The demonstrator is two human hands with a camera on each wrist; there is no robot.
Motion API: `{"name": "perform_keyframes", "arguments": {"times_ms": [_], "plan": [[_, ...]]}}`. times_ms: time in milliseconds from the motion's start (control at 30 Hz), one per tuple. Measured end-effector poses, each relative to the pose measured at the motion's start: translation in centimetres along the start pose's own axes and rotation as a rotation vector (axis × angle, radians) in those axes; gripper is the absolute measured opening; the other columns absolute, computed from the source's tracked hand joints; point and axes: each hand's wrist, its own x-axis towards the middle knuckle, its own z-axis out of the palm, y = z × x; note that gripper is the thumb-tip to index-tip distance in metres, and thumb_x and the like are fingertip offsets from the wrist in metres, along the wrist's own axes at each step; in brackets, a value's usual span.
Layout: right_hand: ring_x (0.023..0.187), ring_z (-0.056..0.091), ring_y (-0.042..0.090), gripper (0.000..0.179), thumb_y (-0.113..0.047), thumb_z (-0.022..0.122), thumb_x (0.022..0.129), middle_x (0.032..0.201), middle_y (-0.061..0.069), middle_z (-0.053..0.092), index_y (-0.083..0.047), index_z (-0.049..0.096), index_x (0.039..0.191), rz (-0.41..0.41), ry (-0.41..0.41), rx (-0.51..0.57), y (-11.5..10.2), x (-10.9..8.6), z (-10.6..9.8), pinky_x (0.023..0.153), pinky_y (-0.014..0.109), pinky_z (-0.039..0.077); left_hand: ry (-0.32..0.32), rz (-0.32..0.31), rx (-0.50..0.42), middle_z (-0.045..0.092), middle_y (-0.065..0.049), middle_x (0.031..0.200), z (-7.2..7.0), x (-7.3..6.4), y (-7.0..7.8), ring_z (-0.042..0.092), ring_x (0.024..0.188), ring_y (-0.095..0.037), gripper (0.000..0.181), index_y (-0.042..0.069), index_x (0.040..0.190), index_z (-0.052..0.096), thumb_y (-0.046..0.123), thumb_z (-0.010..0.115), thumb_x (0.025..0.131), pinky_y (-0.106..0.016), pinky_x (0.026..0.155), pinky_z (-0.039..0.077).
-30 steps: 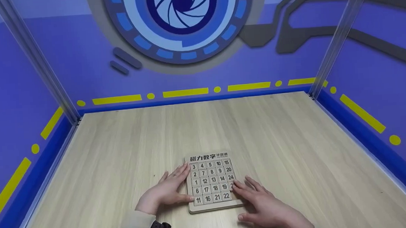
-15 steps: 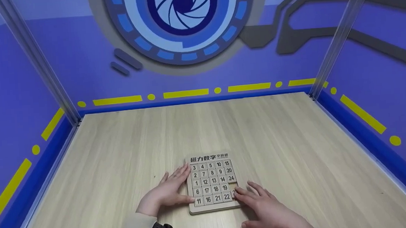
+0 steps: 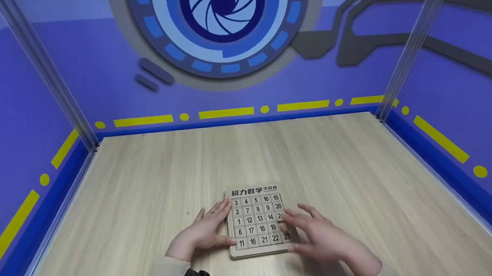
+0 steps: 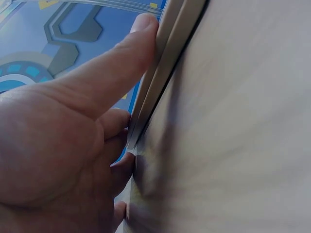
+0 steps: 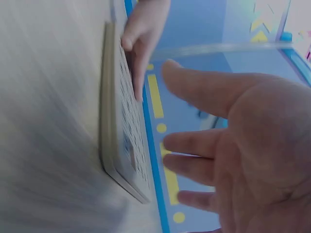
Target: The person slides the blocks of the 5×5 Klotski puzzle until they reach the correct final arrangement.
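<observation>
You have a rectangular pale wooden board, headed "磁力数字" in bold black, at lower centre, bearing 24 square numbered tiles and one gap. Your left hand, fingers straight, touches its left edge; your right hand, fingers spread, partly covers "24", contact unclear.

Pale table; blue walls on three sides; round emblem on back wall; metal posts in corners.
</observation>
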Motion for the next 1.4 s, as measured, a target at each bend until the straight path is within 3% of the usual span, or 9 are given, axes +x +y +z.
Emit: {"name": "perform_keyframes", "arguments": {"times_ms": [133,300,567,1000,1200,1400], "plan": [[0.155,0.023,0.049,0.074,-0.036,0.076,0.091,0.163,0.014,0.043,-0.005,0.049,0.152,-0.013,0.061,0.071,1.1,1.8,0.5,0.117,0.075,0.03,-0.001,0.004,0.003,0.011,-0.015,0.173,-0.1,0.1,0.0,0.012,0.161,-0.039,0.115,0.006,0.165,0.016,0.053,0.08,0.082,-0.066,0.128,-0.002],[0.158,0.016,0.046,0.072,-0.037,0.074,0.092,0.166,0.01,0.038,-0.008,0.049,0.152,-0.009,0.051,0.144,2.3,2.6,1.8,0.12,0.075,0.022,0.0,0.006,-0.003,0.009,-0.014,0.174,0.0,0.2,-0.1,0.011,0.161,-0.038,0.114,0.007,0.165,0.016,0.054,0.08,0.082,-0.066,0.128,-0.002],[0.158,0.013,0.049,0.082,-0.052,0.073,0.09,0.169,0.005,0.032,-0.014,0.043,0.157,0.017,-0.033,0.081,3.2,1.9,2.4,0.12,0.076,0.02,0.01,0.009,-0.017,0.01,-0.013,0.174,0.3,0.0,-0.2,0.012,0.161,-0.039,0.115,0.007,0.165,0.017,0.053,0.08,0.081,-0.066,0.128,-0.003],[0.157,0.017,0.05,0.093,-0.055,0.075,0.086,0.171,0.004,0.028,-0.017,0.035,0.161,0.02,-0.059,0.025,1.9,0.4,2.7,0.111,0.085,0.026,0.012,0.005,-0.025,0.01,-0.013,0.174,0.1,-0.1,-0.2,0.011,0.161,-0.038,0.112,0.006,0.164,0.019,0.051,0.081,0.082,-0.066,0.128,-0.003],[0.159,0.014,0.044,0.105,-0.065,0.072,0.083,0.174,0.004,0.021,-0.015,0.027,0.164,0.056,-0.116,-0.028,0.7,-0.5,2.8,0.115,0.083,0.021,0.011,0.008,-0.017,0.01,-0.014,0.174,0.1,-0.1,-0.2,0.011,0.161,-0.038,0.113,0.006,0.164,0.018,0.052,0.08,0.082,-0.066,0.128,-0.003],[0.16,0.013,0.041,0.106,-0.065,0.073,0.083,0.174,0.006,0.021,-0.016,0.025,0.165,0.103,-0.154,-0.047,-0.5,-1.3,2.6,0.119,0.079,0.017,0.011,0.004,-0.011,0.01,-0.013,0.174,0.1,0.0,-0.3,0.012,0.161,-0.039,0.114,0.007,0.165,0.017,0.053,0.08,0.082,-0.066,0.128,-0.003]]}}
